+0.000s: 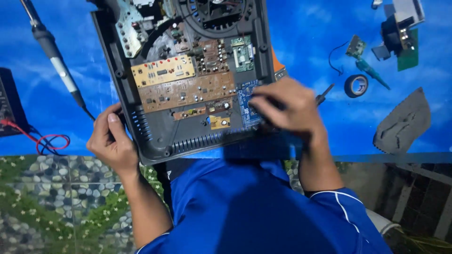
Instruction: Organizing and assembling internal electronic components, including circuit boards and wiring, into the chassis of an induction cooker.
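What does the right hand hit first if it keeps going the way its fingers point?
The right hand points left across the open casing. Its fingertips already sit at the blue circuit board; next in line are probably the brown boards, though depth is unclear.

Bright, even light; saturated blues; slight motion blur on the right hand point(287, 106).

Our right hand point(285, 107) blurs and covers part of the blue circuit board point(245, 101); whatever it grips stays hidden. At twelve o'clock the open casing point(155, 141) runs off frame; at nine, a black box point(9, 101) too.
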